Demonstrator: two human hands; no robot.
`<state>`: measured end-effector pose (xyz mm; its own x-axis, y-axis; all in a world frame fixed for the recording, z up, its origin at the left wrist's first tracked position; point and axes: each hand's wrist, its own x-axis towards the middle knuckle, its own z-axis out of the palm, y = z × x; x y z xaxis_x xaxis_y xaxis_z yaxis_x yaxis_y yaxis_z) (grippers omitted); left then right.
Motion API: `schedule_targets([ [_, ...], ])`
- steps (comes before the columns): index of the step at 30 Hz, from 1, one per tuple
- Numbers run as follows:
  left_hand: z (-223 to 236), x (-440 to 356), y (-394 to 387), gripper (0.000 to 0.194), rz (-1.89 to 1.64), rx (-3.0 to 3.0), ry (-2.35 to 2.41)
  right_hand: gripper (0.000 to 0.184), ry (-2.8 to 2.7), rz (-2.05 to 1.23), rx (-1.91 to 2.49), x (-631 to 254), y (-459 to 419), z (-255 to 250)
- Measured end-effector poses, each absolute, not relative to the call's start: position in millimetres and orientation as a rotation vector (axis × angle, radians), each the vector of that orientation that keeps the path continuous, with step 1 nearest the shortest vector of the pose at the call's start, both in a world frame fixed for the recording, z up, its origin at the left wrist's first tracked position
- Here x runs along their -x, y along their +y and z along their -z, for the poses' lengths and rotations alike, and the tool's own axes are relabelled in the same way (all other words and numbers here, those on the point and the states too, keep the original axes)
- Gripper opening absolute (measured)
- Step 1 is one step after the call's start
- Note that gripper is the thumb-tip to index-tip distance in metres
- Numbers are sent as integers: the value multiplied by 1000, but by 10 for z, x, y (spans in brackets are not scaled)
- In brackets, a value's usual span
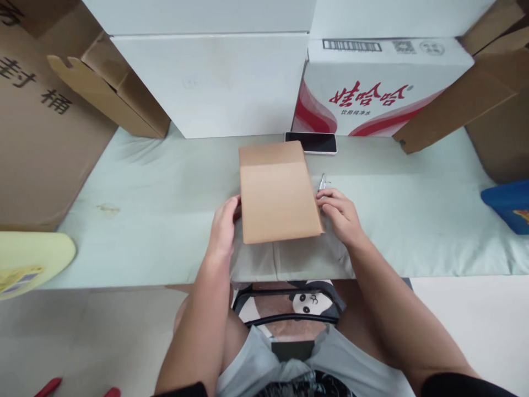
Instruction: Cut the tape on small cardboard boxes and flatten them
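A plain brown cardboard box, closed and flat-topped, sits slightly turned near the table's front edge. My left hand is at its left side, fingers curled in against the box and partly hidden by it. On the opposite side my right hand has its fingers bent and closed at the box's right edge. Just beyond those fingertips is a small shiny silver object; its kind is unclear, and I cannot tell whether the fingers touch it. Behind the box lies a phone with a dark screen, its left part covered by the box's corner.
Pale green cloth covers the table. White cartons and a red-and-white water carton line the back. Open brown cartons flank both sides. A yellow-green container stands left, a blue item right.
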<state>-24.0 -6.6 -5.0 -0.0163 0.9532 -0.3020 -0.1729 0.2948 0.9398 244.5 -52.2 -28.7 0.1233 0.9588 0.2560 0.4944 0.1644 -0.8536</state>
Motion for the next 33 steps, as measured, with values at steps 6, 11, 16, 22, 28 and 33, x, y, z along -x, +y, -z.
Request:
schedule_targets([
  [6, -115, 137, -129, 61, -1085, -693, 1073, 47, -1549, -688, 1181, -2361, -609, 172],
  [11, -132, 187, -129, 59, -1010, -613, 990, 58, -1500, -705, 1230, -2288, -655, 163],
  [16, -83, 232, -125, 58, -979, -685, 894, 45, -1286, -909, 1324, -2222, -631, 152],
  [22, -70, 261, -89, 70, -1032, -702, 976, 41, -1130, -951, 1375, -2252, -598, 202],
  [28, 33, 336, 4, 69, -1193, -715, 1239, 62, -1307, -801, 1147, -2286, -624, 279],
  [33, 6, 295, -1, 63, -1275, -686, 1228, 83, -1602, -809, 1272, -2334, -660, 287],
])
